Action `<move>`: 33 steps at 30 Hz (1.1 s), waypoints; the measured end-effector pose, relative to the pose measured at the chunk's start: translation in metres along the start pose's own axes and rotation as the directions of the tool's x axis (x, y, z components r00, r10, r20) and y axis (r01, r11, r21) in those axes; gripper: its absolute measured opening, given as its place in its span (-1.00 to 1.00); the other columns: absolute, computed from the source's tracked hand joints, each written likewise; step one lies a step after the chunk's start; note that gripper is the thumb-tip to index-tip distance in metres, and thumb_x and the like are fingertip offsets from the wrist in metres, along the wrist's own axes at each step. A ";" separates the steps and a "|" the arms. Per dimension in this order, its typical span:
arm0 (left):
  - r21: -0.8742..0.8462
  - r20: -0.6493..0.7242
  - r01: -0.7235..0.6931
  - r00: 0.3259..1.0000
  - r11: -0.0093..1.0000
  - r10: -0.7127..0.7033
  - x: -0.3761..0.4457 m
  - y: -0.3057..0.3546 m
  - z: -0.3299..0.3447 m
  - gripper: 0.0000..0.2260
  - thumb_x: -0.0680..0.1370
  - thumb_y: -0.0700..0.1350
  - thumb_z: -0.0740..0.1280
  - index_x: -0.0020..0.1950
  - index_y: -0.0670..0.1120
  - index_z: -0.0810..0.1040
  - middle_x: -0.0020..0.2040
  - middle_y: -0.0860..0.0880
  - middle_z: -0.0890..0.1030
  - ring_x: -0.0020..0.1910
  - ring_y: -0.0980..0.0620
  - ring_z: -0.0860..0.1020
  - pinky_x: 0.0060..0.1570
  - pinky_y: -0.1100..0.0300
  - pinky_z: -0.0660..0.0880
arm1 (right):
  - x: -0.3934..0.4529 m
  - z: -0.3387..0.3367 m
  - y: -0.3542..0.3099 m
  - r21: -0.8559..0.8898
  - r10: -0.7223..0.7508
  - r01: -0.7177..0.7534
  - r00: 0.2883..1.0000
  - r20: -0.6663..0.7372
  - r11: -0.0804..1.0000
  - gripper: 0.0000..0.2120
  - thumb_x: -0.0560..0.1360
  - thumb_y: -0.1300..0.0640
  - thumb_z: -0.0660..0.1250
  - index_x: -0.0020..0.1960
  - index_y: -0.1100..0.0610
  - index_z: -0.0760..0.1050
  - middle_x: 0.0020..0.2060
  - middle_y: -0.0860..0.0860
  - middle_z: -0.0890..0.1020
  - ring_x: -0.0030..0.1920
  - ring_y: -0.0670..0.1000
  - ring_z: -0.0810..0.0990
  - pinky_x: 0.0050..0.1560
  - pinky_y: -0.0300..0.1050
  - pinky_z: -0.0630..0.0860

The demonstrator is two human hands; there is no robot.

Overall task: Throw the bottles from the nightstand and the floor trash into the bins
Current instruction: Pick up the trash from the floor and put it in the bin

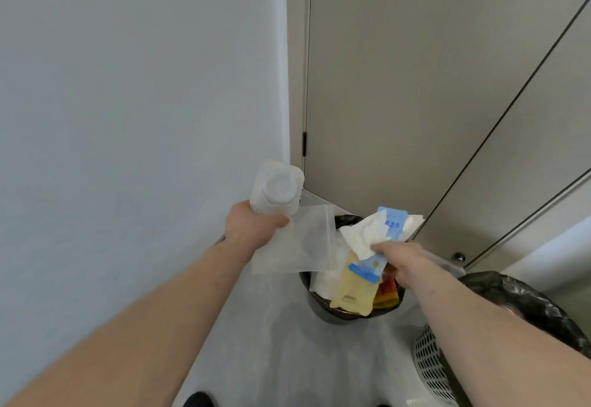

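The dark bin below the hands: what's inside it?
The dark bin shows white paper, a yellow pouch and an orange wrapper. Anything deeper is covered by these and the right hand.

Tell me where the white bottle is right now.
In the head view, the white bottle is left of centre, gripped by the left hand by the wall, up-left of the dark bin.

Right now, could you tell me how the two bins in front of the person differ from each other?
The far bin is a dark, solid-walled bin filled with wrappers and paper up to its rim; what the near bin holds cannot be seen behind the right forearm. The near bin has a white perforated wall and sits partly cut off at the lower right, while the far bin stands in the corner below both hands. Both have black liners.
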State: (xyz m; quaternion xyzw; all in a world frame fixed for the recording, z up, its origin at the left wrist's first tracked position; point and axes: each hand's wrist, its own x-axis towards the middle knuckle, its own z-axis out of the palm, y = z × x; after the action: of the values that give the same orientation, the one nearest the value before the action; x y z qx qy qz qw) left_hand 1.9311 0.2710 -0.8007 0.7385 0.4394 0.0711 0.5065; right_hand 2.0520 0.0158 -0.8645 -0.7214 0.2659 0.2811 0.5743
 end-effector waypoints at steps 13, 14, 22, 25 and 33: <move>-0.001 0.040 -0.015 0.999 1.000 0.015 -0.016 0.008 -0.004 -0.66 0.26 -0.04 0.67 -0.10 0.04 0.58 -0.13 0.07 0.64 -0.13 0.02 0.64 -0.14 0.11 0.59 | -0.010 -0.039 -0.003 0.015 -0.140 0.143 0.984 -0.113 0.990 -0.73 0.59 0.17 0.41 0.24 0.22 0.46 0.04 0.16 0.62 -0.03 0.12 0.64 0.07 0.08 0.65; -0.009 0.045 -0.016 0.999 1.000 0.017 -0.017 0.008 -0.006 -0.67 0.27 -0.05 0.67 -0.12 0.04 0.57 -0.14 0.07 0.63 -0.15 0.04 0.63 -0.20 0.14 0.56 | -0.010 -0.044 -0.004 0.016 -0.178 0.183 0.973 -0.147 0.983 -0.70 0.58 0.19 0.41 0.27 0.21 0.47 0.08 0.16 0.62 -0.03 0.14 0.65 0.08 0.10 0.66; 0.005 0.053 -0.032 0.998 0.999 0.032 -0.016 0.008 -0.010 -0.64 0.27 -0.04 0.66 -0.03 0.01 0.60 -0.11 0.03 0.65 -0.08 -0.05 0.64 -0.03 0.05 0.62 | -0.021 -0.074 0.009 -0.270 -0.063 0.102 0.987 0.149 0.957 -0.69 0.52 0.15 0.41 0.24 0.20 0.54 -0.24 0.08 0.65 -0.27 0.01 0.62 -0.07 -0.06 0.60; 0.001 0.056 -0.035 0.998 0.999 0.035 -0.015 0.009 -0.007 -0.64 0.26 -0.03 0.66 -0.06 0.02 0.59 -0.08 0.01 0.66 -0.05 -0.07 0.65 0.01 0.03 0.63 | -0.019 -0.084 0.018 -0.435 0.135 -0.007 0.955 0.264 0.900 -0.63 0.51 0.14 0.40 0.29 0.19 0.56 -0.25 0.05 0.66 -0.27 -0.01 0.58 -0.04 -0.10 0.53; 0.010 0.075 -0.030 0.997 1.000 0.029 -0.014 0.009 -0.001 -0.67 0.26 -0.05 0.67 -0.16 0.06 0.56 -0.08 0.02 0.67 -0.05 -0.07 0.66 0.03 -0.01 0.64 | -0.019 -0.074 0.033 -0.626 0.347 -0.096 0.891 0.292 0.774 -0.59 0.53 0.03 0.40 0.35 0.08 0.47 0.26 0.12 0.57 0.29 0.19 0.56 0.26 0.13 0.53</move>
State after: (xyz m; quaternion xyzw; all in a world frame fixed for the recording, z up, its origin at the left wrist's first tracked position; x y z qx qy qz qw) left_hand 1.9275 0.2611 -0.7877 0.7498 0.4095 0.0486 0.5175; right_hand 2.0228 -0.0619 -0.8599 -0.7562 0.1286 0.5554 0.3211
